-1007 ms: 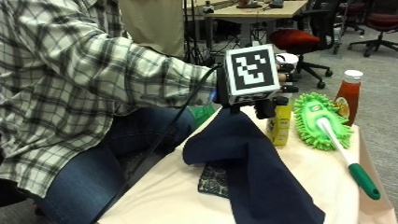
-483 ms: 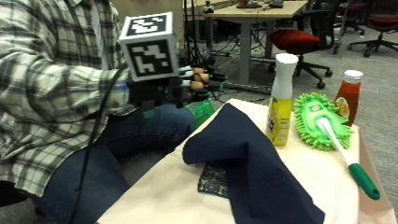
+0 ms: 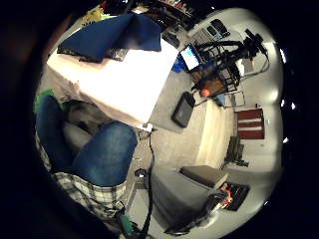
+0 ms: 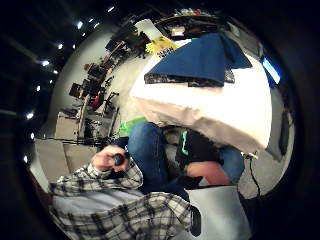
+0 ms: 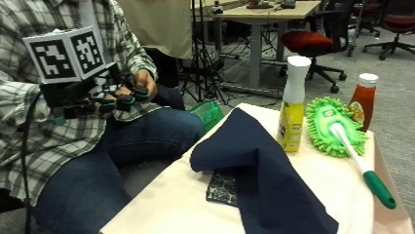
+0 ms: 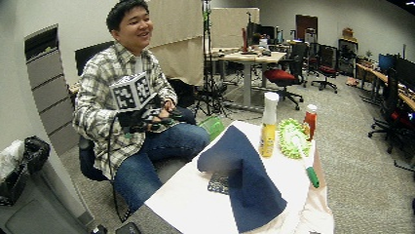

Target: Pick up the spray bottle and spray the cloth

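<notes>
The gloved right hand [image 5: 113, 100] has pulled back from the table to the lap, fingers loosely curled, holding nothing. The spray bottle [image 5: 293, 111] stands untouched beside the dark blue cloth [image 5: 256, 170], so the pickup hasn't begun.

The cloth [image 5: 259, 165] is plain navy blue, lying over a smaller dark piece [image 5: 223, 187] that seems to carry a pale printed pattern, and the table [image 5: 181, 204] is cream. The spray bottle [image 5: 292, 111] is yellow with a white top, beside a lime-green duster [image 5: 330, 124] with a white and green handle and a red sauce bottle [image 5: 362, 101] with a white cap. The right hand [image 5: 110, 97] wears a black glove with teal fingertips, against a plaid shirt [image 5: 45, 126] and blue jeans [image 5: 123, 156].
</notes>
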`<act>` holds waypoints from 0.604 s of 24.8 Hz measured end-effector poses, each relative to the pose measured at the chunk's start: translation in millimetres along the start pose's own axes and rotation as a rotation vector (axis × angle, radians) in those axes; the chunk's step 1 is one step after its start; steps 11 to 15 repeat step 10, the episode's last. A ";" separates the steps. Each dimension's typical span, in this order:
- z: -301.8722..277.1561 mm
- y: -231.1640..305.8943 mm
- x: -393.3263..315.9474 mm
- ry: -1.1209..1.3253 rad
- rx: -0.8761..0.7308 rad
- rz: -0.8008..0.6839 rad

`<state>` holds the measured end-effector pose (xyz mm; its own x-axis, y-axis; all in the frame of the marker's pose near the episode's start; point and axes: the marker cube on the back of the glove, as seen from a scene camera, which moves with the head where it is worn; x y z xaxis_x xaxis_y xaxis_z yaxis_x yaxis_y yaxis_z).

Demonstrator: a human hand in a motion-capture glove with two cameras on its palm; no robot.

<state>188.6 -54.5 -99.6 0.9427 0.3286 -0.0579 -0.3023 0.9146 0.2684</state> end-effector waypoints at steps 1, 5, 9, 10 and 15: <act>3.0 11.0 0.1 0.011 -0.001 0.017; 17.8 50.0 -0.8 0.032 -0.007 0.073; 36.8 77.3 -5.1 0.030 -0.026 0.096; 39.1 79.9 -5.6 0.029 -0.029 0.098; 39.1 79.9 -5.6 0.029 -0.029 0.098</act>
